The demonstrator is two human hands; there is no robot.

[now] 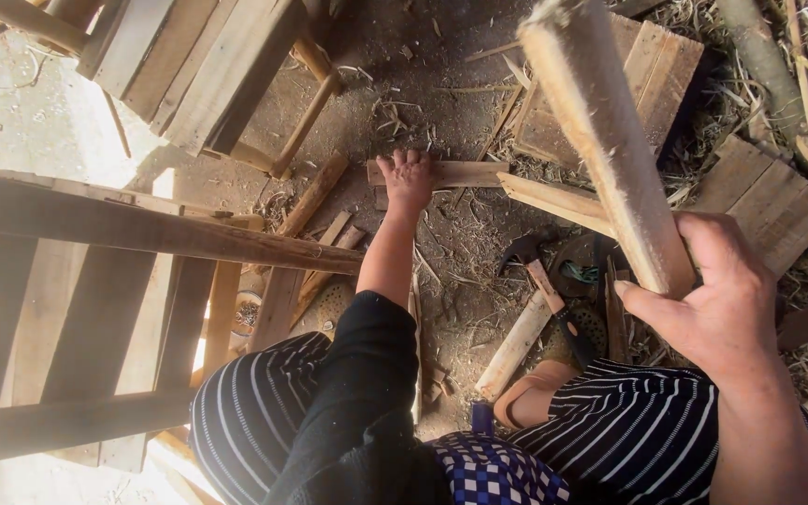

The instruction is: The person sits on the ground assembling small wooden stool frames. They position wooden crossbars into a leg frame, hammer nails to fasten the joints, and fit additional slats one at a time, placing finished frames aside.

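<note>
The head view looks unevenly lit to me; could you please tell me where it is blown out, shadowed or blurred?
Head view: sunlit ground at upper left is blown out; the wooden frame lies in deep shadow; the raised stick in the right hand looks soft at its top; the left hand is sharp.

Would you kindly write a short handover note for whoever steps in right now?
Left hand: reaching down, fingers on a short flat wooden piece lying on the dirt floor.
Right hand: gripped around a long wooden stick, held raised.
Hammer lies on the ground between the knees, untouched.
Wooden frame stands to the left.
Done: stick in hand. Left: the flat piece is not yet lifted.
</note>
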